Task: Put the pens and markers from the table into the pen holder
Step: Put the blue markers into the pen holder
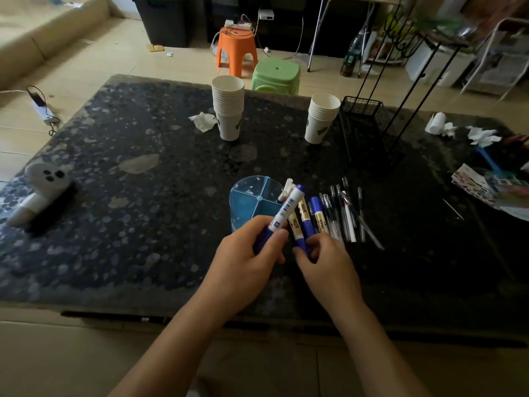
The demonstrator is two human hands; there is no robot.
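Head view is showing both hands working just inside the near edge of the worktop (pixel 143 156), right of its middle. The left hand (pixel 246 253) is gripping a blue-capped marker (pixel 286 210) by its lower end, tilting its far tip up over the near right rim of the blue pen holder (pixel 252 200), probably lining it up for a drop into one of the divided compartments. A white pen (pixel 287 188) is already leaning inside the holder at that rim. The right hand (pixel 323 262) is curling its fingers (pixel 303 255) around the lower end of a second marker (pixel 300 222), which is lying just beside the holder; whether it is lifted off the surface I cannot tell. To its right, a row of pens and markers (pixel 343 213) is lying roughly side by side, close to the holder, so each reach is staying short. Most of the task is looking undone. Two stacks of paper cups (pixel 229 107) are standing toward the far edge, well apart from the work.
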